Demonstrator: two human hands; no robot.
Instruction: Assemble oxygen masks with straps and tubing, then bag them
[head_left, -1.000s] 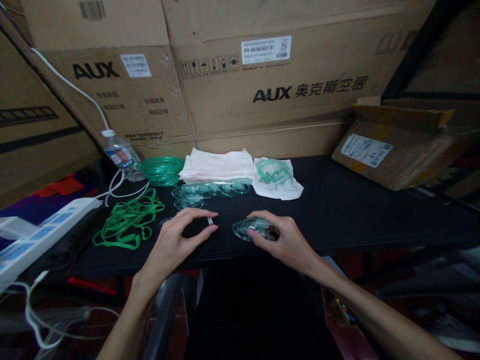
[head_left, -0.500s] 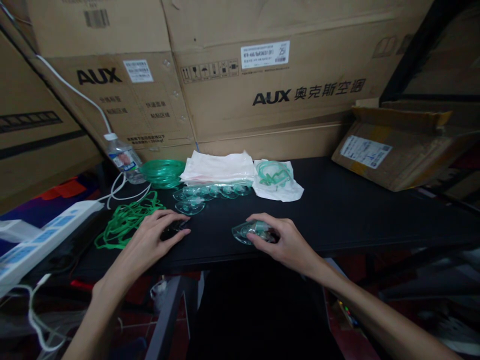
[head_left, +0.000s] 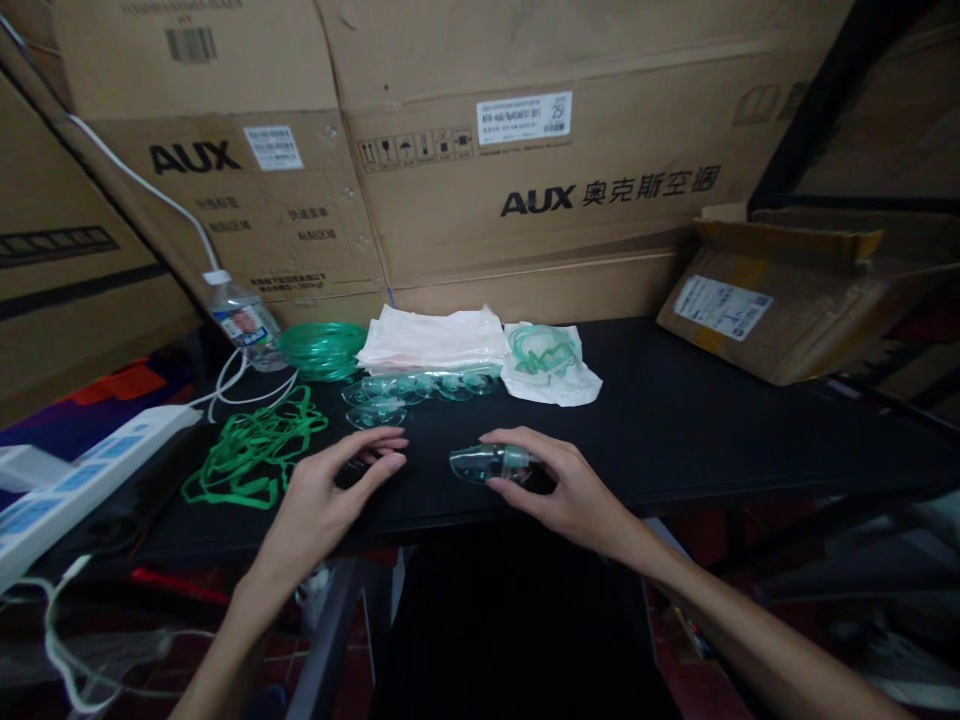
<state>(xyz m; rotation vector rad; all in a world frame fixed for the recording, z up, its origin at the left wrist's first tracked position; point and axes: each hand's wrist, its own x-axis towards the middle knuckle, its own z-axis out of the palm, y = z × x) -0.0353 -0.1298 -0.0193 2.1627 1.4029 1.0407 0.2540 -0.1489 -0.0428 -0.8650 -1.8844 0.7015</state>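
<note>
My right hand (head_left: pixel 566 488) has its thumb and fingers around a clear, green-tinted plastic face mask (head_left: pixel 474 463), lying on its side low over the black table. Opposite it, my left hand (head_left: pixel 334 485) is empty, thumb and fingers apart and curved toward the mask. Just beyond the left hand sits another clear mask (head_left: pixel 377 414). Behind that, a row of several similar masks (head_left: pixel 442 384) lies along the front of a stack of white packets (head_left: pixel 435 338). A tangle of green elastic straps (head_left: pixel 259 450) rests left of my left hand.
A coil of green tubing (head_left: pixel 324 352) and a plastic bottle (head_left: pixel 244 325) stand at back left. White packaging with green tubing (head_left: pixel 547 362) lies right of the stack. A power strip (head_left: pixel 90 478) with cables is at left, an open carton (head_left: pixel 750 305) at back right.
My left hand has moved right, closer to the mask, with its fingers apart. The mask in my right hand has turned and shifted slightly left. The view has moved a little.
</note>
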